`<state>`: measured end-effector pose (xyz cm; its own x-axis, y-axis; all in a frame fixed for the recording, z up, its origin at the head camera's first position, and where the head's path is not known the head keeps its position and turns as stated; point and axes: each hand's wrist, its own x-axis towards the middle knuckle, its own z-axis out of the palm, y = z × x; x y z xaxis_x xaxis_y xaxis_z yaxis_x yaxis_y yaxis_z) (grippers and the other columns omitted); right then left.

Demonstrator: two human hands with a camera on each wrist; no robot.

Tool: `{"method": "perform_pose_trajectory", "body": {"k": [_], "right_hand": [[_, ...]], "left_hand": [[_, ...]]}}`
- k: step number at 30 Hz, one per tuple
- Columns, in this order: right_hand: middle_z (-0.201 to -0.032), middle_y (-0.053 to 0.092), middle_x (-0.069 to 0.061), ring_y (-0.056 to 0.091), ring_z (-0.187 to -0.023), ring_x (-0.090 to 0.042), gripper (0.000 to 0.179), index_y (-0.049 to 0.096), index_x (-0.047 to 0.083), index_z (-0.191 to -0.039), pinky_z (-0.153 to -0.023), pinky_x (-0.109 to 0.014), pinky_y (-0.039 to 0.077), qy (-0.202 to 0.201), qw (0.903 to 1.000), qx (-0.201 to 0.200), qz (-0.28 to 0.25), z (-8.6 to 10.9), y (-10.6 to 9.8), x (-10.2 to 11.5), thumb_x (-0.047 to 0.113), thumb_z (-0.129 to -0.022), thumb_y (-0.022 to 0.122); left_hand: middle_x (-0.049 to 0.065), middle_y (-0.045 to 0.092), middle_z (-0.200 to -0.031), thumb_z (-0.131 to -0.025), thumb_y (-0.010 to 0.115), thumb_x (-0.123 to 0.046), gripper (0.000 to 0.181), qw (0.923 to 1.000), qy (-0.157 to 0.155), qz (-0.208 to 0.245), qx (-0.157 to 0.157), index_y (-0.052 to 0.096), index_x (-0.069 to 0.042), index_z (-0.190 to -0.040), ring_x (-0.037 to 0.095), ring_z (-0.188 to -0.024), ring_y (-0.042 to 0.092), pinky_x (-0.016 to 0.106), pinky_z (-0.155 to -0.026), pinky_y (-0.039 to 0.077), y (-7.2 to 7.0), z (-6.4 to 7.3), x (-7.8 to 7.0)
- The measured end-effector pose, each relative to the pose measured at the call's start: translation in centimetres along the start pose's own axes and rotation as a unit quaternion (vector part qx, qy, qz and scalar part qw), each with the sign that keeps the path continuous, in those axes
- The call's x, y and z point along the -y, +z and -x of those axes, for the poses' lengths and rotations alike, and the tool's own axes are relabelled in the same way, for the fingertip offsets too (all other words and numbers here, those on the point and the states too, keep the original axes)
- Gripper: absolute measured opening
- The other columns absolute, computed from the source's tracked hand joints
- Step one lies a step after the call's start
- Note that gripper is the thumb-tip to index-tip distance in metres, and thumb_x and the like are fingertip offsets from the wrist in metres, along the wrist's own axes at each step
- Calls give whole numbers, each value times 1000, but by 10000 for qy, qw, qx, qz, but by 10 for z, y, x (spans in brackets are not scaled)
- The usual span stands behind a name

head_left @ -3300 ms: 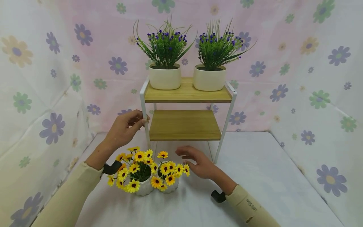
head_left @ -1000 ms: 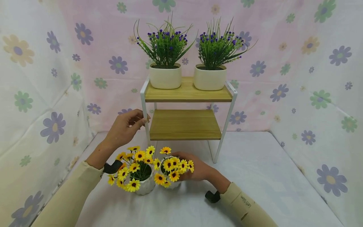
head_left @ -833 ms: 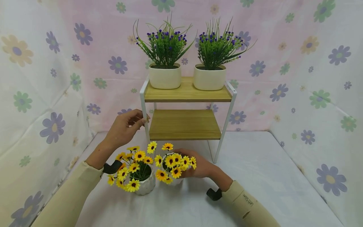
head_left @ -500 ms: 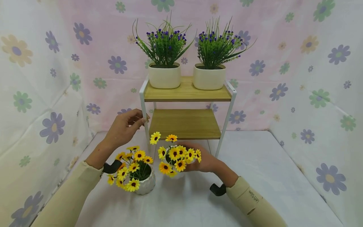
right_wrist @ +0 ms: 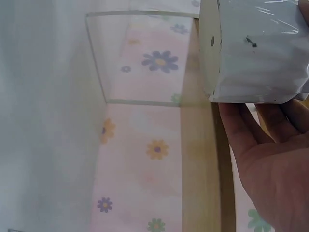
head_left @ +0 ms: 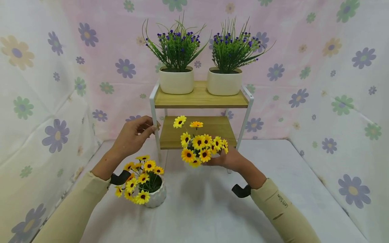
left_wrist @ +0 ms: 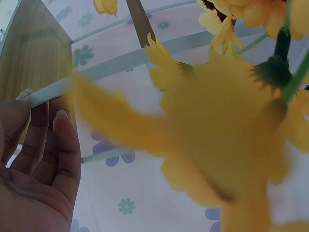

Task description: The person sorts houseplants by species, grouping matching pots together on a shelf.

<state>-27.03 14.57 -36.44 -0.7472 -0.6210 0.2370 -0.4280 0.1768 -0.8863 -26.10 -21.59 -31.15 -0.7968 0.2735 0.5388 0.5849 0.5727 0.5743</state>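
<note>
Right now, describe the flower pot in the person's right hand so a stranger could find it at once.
Start at the two-shelf wooden rack at the back of the table. In front of its lower shelf, the right hand holds a small white pot of yellow flowers in the air. The other yellow flower pot stands on the table, and the two top-shelf pots have purple blooms.

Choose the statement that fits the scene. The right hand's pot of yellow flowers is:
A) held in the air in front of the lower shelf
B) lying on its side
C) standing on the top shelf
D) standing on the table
A: the right hand holds the pot of yellow flowers off the table, level with the lower shelf.
</note>
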Motion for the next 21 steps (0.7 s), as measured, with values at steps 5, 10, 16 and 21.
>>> {"method": "perform_pose_trajectory", "body": {"k": [5, 10, 16, 21], "right_hand": [[-148, 54, -6, 56, -137, -29, 83, 46, 18, -151, -111, -44, 51, -74, 9969, -260, -739, -1, -9, 6, 1, -83, 90], [-145, 56, -10, 62, -128, -30, 79, 44, 16, -150, -101, -37, 58, 152, 9950, -466, -868, 1, -17, 12, -2, -85, 86], [-143, 61, -11, 64, -126, -28, 73, 48, 12, -149, -101, -35, 58, 116, 9944, -666, -812, -3, -25, 13, 0, -86, 83], [-145, 59, -9, 63, -128, -28, 74, 47, 14, -151, -104, -35, 56, 100, 9926, -838, -877, -8, -28, 10, 1, -88, 83]], "left_hand": [[11, 77, -107, -110, 62, -15, 16, 10000, -4, 29, 2, 74, -8, -118, 23, -85, 71, 23, -75, 58, 0, 0, -1], [10, 77, -106, -109, 62, -13, 16, 10000, 29, 0, 17, 73, -8, -118, 22, -84, 71, 22, -74, 57, 0, 0, 0], [8, 76, -107, -110, 61, -14, 16, 10000, -54, -25, 5, 73, -8, -119, 21, -85, 70, 21, -74, 56, 0, 0, -2], [9, 76, -107, -110, 61, -15, 17, 10000, -62, 17, 29, 73, -8, -119, 22, -85, 70, 22, -74, 56, 0, 0, -2]]}}
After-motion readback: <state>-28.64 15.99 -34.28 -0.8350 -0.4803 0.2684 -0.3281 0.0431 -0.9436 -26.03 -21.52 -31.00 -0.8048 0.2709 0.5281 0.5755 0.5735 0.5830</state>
